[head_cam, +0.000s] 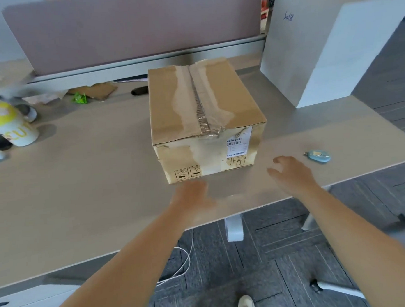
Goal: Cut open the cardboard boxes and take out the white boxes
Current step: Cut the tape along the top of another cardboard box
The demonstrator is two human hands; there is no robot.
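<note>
- At the bottom of the frame, two bare forearms are reaching up from the lower edge over grey carpet tiles toward the table (pixel 81 188); a white cable is lying on the floor between them.
- The left hand (pixel 192 196), just below the centre, is blurring with motion; its fingers are looking loosely spread and are holding nothing, hovering just in front of the box's near face. Whether it is touching the tabletop cannot be told.
- The right hand (pixel 291 172), right of centre, is hanging open with fingers apart and gripping nothing, sitting between the box and the cutter.
- The small blue cutter (pixel 319 156) is lying on the table near the right edge of the frame, close beside the right hand but apart from it.
- The cardboard box (pixel 206 118) is standing in the centre of the frame, flaps down, its tape (pixel 200 101) running along the top seam and crumpling over the near edge. A shipping label is showing on the near face.
- No white box is showing yet; any would be inside the sealed box.
- Judging from this, the cutting step is only beginning: the box is still taped and the cutter untouched.
- The next move is calling for the right hand to pick up the cutter while the left is steadying the box, then running the blade shallowly along the seam.
- Farther back, a tall white carton (pixel 309 61) is standing at the upper right, a partition (pixel 131 28) is spanning the top, and a yellow-and-white cup (pixel 12 125) and scraps are sitting at the left edge.
</note>
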